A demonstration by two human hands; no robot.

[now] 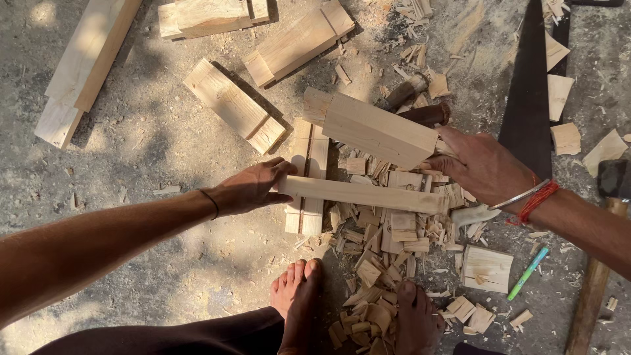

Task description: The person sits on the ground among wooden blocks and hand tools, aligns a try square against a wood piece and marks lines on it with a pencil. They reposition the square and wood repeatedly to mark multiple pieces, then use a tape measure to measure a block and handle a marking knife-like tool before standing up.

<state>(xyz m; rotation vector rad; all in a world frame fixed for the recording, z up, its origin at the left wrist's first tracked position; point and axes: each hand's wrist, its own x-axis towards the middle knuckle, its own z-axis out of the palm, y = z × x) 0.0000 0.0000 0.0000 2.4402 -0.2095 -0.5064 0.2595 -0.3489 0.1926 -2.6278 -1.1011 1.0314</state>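
My left hand point(253, 187) grips the left end of a long pale wooden strip point(361, 194) held level above the ground. My right hand point(483, 167) holds the right end of a thicker pale wooden block point(378, 131), tilted just above the strip, and it also touches the strip's right end. Under both lies a notched wooden piece point(309, 164) on the ground. A pile of wood chips point(381, 263) spreads below them, between my two bare feet point(299, 299).
Several cut wooden blocks point(233, 105) lie on the dusty ground at the top left. A hand saw blade point(529, 98) lies at the right, a hammer point(608, 223) beside it, chisel handles point(420, 105) behind the block, and a green pen point(528, 273) near an offcut point(486, 268).
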